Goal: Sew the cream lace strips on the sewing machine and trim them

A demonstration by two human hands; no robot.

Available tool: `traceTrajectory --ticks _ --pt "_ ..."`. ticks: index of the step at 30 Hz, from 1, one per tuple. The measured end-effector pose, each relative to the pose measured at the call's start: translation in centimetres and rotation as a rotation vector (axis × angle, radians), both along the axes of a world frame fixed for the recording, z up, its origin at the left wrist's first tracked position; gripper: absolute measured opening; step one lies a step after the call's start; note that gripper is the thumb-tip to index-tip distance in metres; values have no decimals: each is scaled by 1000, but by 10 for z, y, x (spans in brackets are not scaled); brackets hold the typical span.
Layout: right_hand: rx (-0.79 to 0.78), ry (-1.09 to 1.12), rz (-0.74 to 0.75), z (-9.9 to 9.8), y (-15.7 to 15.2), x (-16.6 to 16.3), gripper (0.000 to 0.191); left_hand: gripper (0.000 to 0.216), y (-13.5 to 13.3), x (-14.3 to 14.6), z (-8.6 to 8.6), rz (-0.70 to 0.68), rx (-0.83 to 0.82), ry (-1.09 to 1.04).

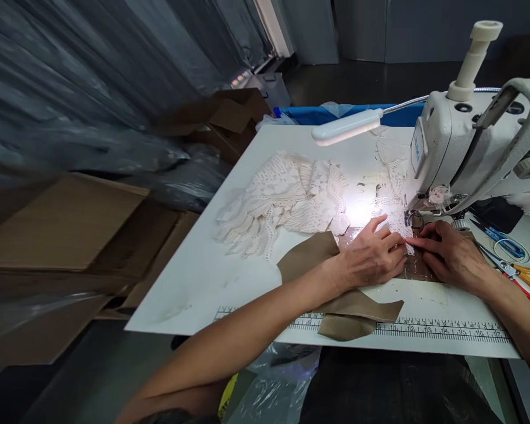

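Observation:
White lace fabric (393, 218) lies under the presser foot of a white sewing machine (441, 141). My left hand (373, 253) rests on the lace just left of the needle, fingers bent and closed at its edge. From the other side, my right hand (454, 256) meets the same edge with thumb and forefinger close together; the exact grip is partly hidden. Beneath both hands is the brown machine plate (424, 270). Olive-brown fabric pieces (309, 253) lie under and beside my left forearm.
A lace heap (300, 194) spreads over the white table (194, 288). A lit lamp (347, 128) hangs above. Orange-handled scissors (527, 274) and blue snips (506, 242) lie at right. A printed ruler (441, 330) runs along the front edge. Cardboard boxes (62, 224) stand left.

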State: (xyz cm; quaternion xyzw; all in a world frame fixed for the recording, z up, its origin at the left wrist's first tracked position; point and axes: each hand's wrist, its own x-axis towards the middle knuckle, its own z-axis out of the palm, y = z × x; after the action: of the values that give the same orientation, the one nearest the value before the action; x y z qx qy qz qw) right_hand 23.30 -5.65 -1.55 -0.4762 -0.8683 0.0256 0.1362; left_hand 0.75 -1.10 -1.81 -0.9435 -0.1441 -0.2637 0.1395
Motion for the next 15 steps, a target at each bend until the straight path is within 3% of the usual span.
traceTrajectory --ticks 15 --pt "34 -136 -142 3 4 -12 43 33 7 -3 1 44 -70 72"
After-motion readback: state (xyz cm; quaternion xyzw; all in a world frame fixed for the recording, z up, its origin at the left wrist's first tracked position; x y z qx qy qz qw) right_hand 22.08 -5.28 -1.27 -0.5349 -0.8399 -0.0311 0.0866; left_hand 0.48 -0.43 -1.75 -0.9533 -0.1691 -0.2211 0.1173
